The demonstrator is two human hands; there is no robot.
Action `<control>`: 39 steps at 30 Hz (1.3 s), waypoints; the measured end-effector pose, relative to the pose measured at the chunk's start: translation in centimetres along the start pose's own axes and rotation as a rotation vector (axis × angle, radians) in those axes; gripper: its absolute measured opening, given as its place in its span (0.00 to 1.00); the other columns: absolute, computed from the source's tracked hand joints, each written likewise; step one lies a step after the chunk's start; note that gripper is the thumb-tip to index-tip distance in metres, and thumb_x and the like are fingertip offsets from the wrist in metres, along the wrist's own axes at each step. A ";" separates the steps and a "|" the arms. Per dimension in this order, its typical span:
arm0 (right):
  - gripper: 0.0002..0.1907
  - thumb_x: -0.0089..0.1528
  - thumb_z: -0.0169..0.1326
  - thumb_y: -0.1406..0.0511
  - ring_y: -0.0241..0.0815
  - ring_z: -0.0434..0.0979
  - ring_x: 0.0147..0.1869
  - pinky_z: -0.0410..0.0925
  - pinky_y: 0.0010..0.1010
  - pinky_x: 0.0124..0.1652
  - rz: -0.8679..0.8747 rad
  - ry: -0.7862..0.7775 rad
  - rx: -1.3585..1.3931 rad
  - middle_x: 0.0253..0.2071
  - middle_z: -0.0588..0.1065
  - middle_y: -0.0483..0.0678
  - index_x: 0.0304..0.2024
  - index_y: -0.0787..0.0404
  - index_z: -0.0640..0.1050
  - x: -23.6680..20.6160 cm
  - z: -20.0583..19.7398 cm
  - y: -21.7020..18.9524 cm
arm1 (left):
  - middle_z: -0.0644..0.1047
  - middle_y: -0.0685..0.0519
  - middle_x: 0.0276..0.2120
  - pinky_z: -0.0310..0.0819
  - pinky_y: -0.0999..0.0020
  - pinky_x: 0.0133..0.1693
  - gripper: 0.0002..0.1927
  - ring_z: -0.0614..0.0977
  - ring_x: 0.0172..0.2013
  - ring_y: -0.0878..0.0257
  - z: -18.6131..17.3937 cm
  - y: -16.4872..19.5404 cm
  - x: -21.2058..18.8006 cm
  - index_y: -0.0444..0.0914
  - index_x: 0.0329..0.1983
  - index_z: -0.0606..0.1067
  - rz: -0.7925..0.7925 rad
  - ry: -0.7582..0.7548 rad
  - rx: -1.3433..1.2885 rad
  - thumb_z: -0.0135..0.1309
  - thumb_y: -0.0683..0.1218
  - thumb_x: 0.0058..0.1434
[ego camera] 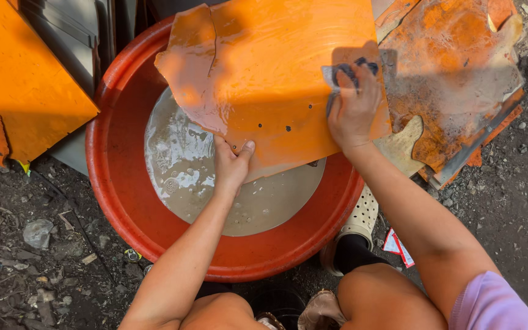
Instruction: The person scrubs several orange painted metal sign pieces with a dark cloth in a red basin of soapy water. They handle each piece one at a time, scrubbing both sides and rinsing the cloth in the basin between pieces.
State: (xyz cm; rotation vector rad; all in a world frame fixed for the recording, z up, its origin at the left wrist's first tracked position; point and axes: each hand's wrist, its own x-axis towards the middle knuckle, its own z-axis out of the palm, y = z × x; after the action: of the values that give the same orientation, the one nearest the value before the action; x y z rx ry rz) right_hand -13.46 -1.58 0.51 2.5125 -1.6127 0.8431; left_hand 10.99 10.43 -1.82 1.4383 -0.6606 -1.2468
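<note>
A large wet orange panel [276, 67], cracked at its left end, lies tilted over a red round tub [114, 201] of murky water. My left hand [232, 164] grips the panel's lower edge, thumb on top. My right hand [354, 107] presses a dark grey scrubbing pad [351, 70] flat against the panel's right side.
A stack of dirty orange panels [459, 79] lies to the right of the tub. More orange sheets [22, 85] lean at the left. Dark ground with stones and litter [38, 244] surrounds the tub. A cream perforated shoe [362, 217] is by the tub's right rim.
</note>
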 end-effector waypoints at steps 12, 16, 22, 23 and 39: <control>0.18 0.61 0.53 0.72 0.56 0.68 0.72 0.62 0.51 0.64 -0.281 -0.246 0.165 0.62 0.72 0.55 0.55 0.59 0.78 -7.4 -4.8 -3.0 | 0.74 0.45 0.57 0.69 0.64 0.59 0.23 0.75 0.57 0.60 0.1 0.0 0.2 0.32 0.62 0.59 -0.120 0.072 0.012 0.53 0.39 0.68; 0.21 0.62 0.50 0.76 0.66 0.66 0.72 0.62 0.56 0.67 0.069 -0.082 0.006 0.64 0.69 0.62 0.59 0.68 0.74 -4.6 -5.4 5.9 | 0.72 0.46 0.58 0.65 0.65 0.61 0.25 0.73 0.58 0.60 0.3 0.4 0.3 0.34 0.63 0.58 -0.038 0.058 -0.006 0.53 0.38 0.66; 0.19 0.66 0.53 0.74 0.63 0.65 0.71 0.60 0.54 0.66 0.048 0.134 -0.048 0.65 0.67 0.60 0.60 0.66 0.75 3.7 3.6 3.2 | 0.73 0.44 0.57 0.65 0.63 0.61 0.24 0.74 0.58 0.59 0.8 1.4 0.7 0.32 0.61 0.60 -0.007 0.070 0.148 0.55 0.38 0.66; 0.19 0.66 0.53 0.73 0.63 0.64 0.71 0.60 0.54 0.66 -0.033 0.171 -0.001 0.65 0.67 0.62 0.61 0.67 0.74 5.0 4.5 1.4 | 0.73 0.44 0.57 0.66 0.64 0.61 0.25 0.75 0.57 0.59 1.0 1.7 0.7 0.32 0.62 0.60 -0.025 0.074 0.143 0.55 0.38 0.66; 0.17 0.66 0.54 0.73 0.61 0.68 0.70 0.63 0.52 0.64 -0.089 -0.004 0.084 0.64 0.70 0.57 0.57 0.61 0.78 3.8 2.1 1.6 | 0.73 0.51 0.59 0.71 0.66 0.53 0.28 0.76 0.56 0.62 0.4 1.9 1.0 0.38 0.67 0.59 -0.055 0.037 -0.039 0.50 0.38 0.65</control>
State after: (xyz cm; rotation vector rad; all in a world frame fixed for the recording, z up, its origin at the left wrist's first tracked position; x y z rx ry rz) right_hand -12.71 -6.15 0.11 2.6211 -1.4842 0.9146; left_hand 11.34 8.90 -0.29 1.4523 -0.5731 -1.2657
